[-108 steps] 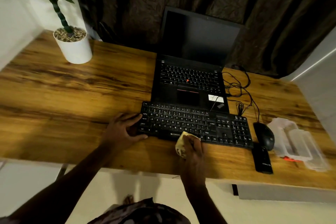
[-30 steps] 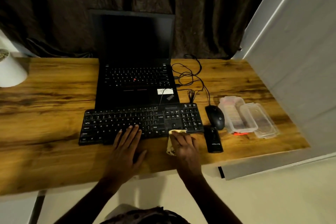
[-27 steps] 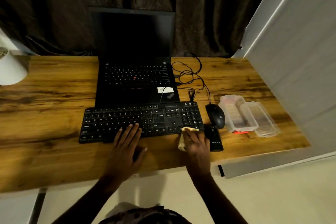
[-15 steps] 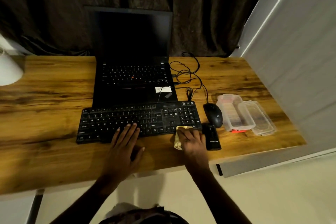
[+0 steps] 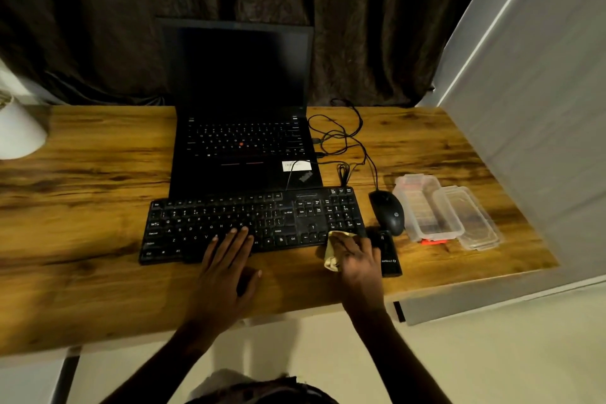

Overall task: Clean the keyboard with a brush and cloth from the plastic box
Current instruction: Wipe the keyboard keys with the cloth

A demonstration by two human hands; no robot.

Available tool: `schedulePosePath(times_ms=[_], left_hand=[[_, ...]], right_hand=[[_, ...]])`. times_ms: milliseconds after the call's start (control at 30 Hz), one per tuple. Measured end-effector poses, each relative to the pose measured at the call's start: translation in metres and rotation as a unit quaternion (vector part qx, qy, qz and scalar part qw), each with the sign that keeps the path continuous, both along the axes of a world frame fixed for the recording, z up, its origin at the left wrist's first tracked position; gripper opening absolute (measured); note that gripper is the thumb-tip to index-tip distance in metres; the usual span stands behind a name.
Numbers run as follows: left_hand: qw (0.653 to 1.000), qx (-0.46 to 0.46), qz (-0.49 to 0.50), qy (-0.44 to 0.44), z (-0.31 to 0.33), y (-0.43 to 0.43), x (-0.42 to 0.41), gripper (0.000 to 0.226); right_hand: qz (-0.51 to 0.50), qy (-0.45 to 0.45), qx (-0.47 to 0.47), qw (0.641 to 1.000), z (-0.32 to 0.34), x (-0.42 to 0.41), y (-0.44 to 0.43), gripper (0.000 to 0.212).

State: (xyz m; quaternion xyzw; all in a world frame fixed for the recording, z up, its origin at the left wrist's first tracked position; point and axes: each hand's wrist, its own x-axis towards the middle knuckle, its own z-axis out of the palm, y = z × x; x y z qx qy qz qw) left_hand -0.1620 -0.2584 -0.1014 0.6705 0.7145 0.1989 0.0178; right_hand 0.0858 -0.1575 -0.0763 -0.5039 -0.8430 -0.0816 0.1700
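A black keyboard [image 5: 252,223] lies across the wooden desk [image 5: 98,190], in front of an open laptop. My left hand [image 5: 226,269] rests flat with straight fingers on the keyboard's front edge, near the middle. My right hand [image 5: 359,262] holds a yellowish cloth [image 5: 333,251] bunched under its fingers against the keyboard's front right corner. The clear plastic box [image 5: 426,207] stands open to the right of the mouse, its lid [image 5: 469,218] beside it. A small red piece [image 5: 433,242], maybe the brush, shows under the box's front edge.
A black laptop [image 5: 242,128] with a dark screen stands behind the keyboard. A black mouse [image 5: 388,211] and tangled cables [image 5: 341,138] lie to its right. A black rectangular device [image 5: 388,256] sits beside my right hand. A white plant pot [image 5: 18,129] is at far left.
My right hand has slid the cloth along the keyboard's front edge to its right corner. Over 3.6 seconds the view swung right. My left hand stayed pressed on the keyboard.
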Motion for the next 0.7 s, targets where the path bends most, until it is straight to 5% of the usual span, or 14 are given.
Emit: schedulePosePath(times_ms=[200, 433, 700], left_hand=[[1.000, -0.002, 0.002, 0.002, 0.000, 0.000, 0.000, 0.066], [1.000, -0.002, -0.001, 0.001, -0.001, 0.001, -0.001, 0.066], [1.000, 0.009, -0.001, 0.003, -0.003, 0.001, 0.000, 0.065]], right_hand=[[-0.078, 0.019, -0.029, 0.996, 0.000, 0.002, 0.005, 0.048], [0.024, -0.002, -0.008, 1.000, -0.004, -0.006, 0.003, 0.063], [-0.054, 0.021, -0.031, 0.998, -0.004, 0.009, 0.011, 0.056]])
